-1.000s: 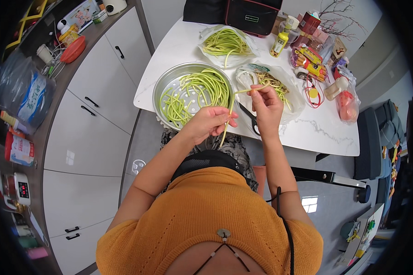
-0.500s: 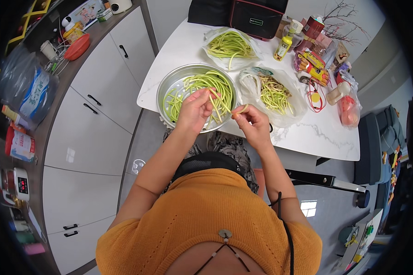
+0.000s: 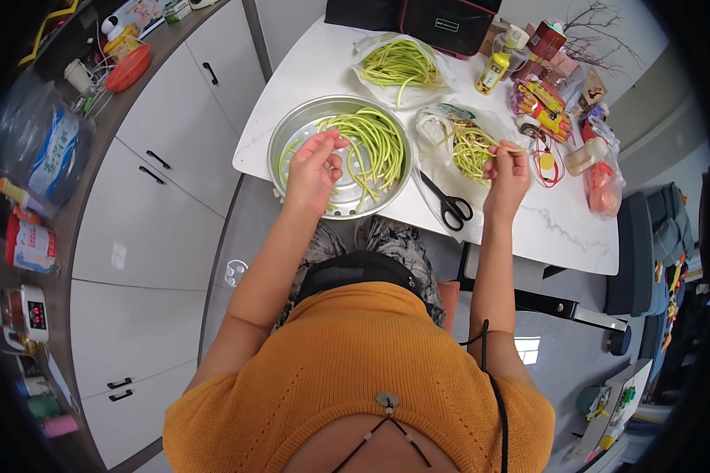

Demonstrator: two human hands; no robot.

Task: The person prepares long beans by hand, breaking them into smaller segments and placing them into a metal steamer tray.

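My left hand [image 3: 315,169] is over the left part of a round metal steamer pan [image 3: 290,126] with holes in its bottom. Its thumb and fingers are pinched, right beside long green garlic scapes [image 3: 377,146] in the pan; whether a stem is between them I cannot make out. My right hand [image 3: 507,175], fingers closed, pinches a thin pale garlic scape tip [image 3: 514,148] at the right side of an opened white plastic bag [image 3: 432,148]. Trimmed stems and brownish tips [image 3: 469,154] lie in that bag. Black-handled scissors [image 3: 454,210] rest between pan and right hand.
Behind the pan, another plastic bag [image 3: 402,67] holds more garlic scapes. A yellow bottle [image 3: 493,72], packaged sausages [image 3: 543,106], a red cord [image 3: 546,164] and a bag of red fruit [image 3: 602,193] crowd the right of the white marbled table [image 3: 564,229]. Cabinets [image 3: 146,213] stand left.
My hands have moved apart. The right went right to the bag with a pale tip; the left moved slightly left and up. The scissors have come into view.
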